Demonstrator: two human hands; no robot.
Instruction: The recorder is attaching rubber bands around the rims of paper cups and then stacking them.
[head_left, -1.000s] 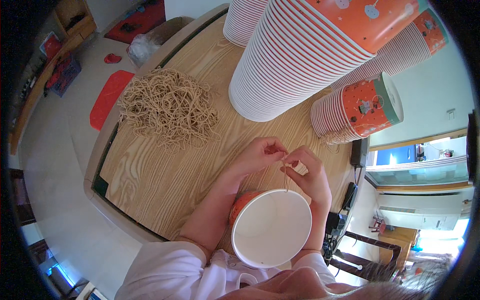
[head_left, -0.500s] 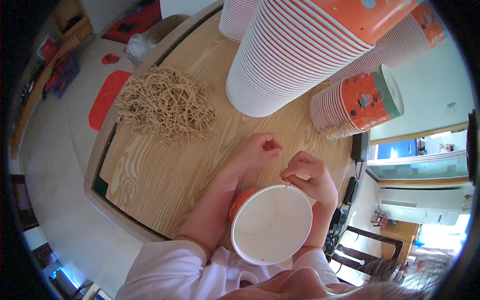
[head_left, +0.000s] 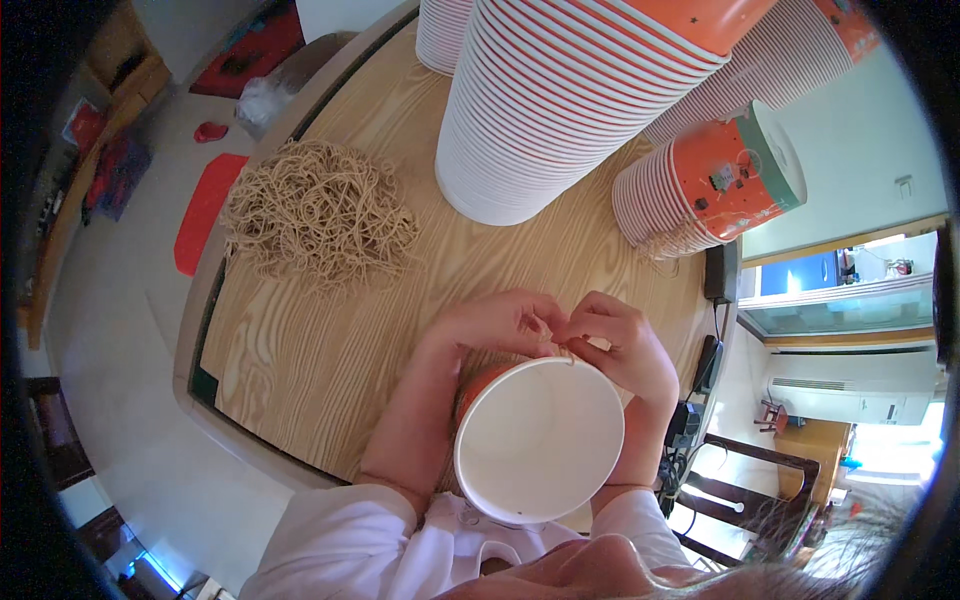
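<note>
In the head view, the right hand [head_left: 622, 342] pinches thin cord [head_left: 569, 359] at the far rim of the paper bucket [head_left: 540, 440], whose mouth opens just bodyward of the fingertips [head_left: 562, 334]; the left hand [head_left: 515, 320] curls alongside, its grip unclear.

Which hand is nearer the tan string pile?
Left. In view, the left hand is to the lower right of the string pile; the right hand is farther right, beside the cup.
</note>
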